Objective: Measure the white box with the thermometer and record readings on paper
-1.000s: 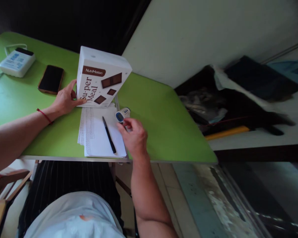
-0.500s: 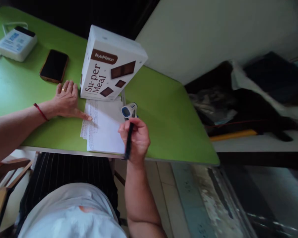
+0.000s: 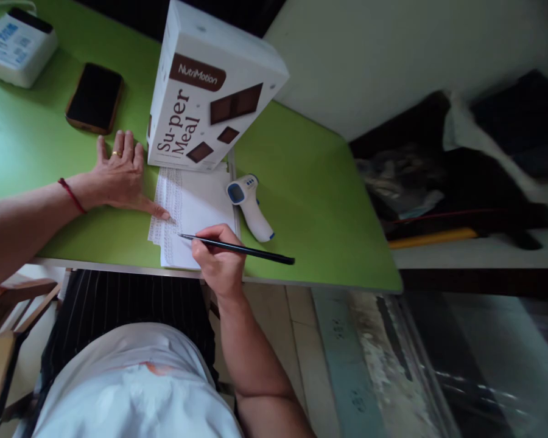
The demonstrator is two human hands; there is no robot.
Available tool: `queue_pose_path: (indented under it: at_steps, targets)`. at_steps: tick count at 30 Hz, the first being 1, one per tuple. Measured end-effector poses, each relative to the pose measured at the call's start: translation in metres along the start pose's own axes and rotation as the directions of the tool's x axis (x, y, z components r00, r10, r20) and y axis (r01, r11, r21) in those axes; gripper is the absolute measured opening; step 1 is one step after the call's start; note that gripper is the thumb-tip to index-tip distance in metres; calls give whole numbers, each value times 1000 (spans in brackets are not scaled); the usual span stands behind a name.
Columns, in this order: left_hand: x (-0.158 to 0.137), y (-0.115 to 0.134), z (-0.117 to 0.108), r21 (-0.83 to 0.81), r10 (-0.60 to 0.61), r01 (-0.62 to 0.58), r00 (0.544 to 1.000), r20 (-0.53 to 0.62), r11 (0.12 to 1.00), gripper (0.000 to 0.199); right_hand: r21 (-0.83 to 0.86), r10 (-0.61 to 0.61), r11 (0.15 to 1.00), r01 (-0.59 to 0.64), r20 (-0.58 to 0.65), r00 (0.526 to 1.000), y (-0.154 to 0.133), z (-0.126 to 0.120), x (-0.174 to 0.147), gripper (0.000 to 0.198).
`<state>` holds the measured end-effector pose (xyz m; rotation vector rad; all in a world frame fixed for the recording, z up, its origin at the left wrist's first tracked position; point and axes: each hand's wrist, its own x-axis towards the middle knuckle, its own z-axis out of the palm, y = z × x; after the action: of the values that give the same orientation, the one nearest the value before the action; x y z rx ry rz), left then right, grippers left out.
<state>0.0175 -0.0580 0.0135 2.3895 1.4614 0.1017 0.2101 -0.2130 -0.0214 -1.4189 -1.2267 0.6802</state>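
In my right hand (image 3: pixel 222 258) is a black pen (image 3: pixel 251 250), pinched between thumb and fingers. Its tip points left, at or just above the sheets of paper (image 3: pixel 196 201); contact I cannot tell. Rows of small handwriting run down the left part of the sheets. My left hand (image 3: pixel 120 176) lies flat on the table with fingers spread, its thumb resting on the written edge of the paper. A white and blue infrared thermometer (image 3: pixel 252 210) lies by the paper's right edge. Behind the paper stands a white NutriMotion box (image 3: pixel 201 109), upright at its far edge.
The green table (image 3: pixel 329 225) has its front edge close to my body. A dark phone (image 3: pixel 95 97) lies beyond my left hand, and a white device (image 3: pixel 21 52) with a cable sits at the far left. Dark bundled items (image 3: pixel 475 176) fill a shelf on the right.
My right hand has moved left and down onto the paper, and the pen has swung from upright to nearly level, tip leftward. The thermometer is now uncovered. My left hand stays on the table.
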Motion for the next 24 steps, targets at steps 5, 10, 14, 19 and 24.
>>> queue_pose_path:
  at_steps: [5, 10, 14, 19, 24]
  targets:
    - [1, 0, 0, -24, -10, 10, 1000, 28, 1000, 179, -85, -92, 992, 98, 70, 993, -4, -3, 1, 17]
    - [4, -7, 6, -75, 28, -29, 999, -18, 997, 165, -109, -126, 984, 139, 118, 985, -4, -5, 2, 20]
    - [6, -10, 8, -78, 15, -16, 1000, -6, 997, 173, -111, -123, 984, 141, 156, 980, -3, -4, 3, 21]
    - [4, -5, 5, -39, 5, -5, 1000, 1, 999, 172, -108, -143, 981, 162, 170, 975, -4, -4, 3, 20]
    - [4, -4, 4, -11, -6, 6, 1000, 11, 1000, 174, -93, -159, 980, 176, 169, 973, -5, -4, 4, 20]
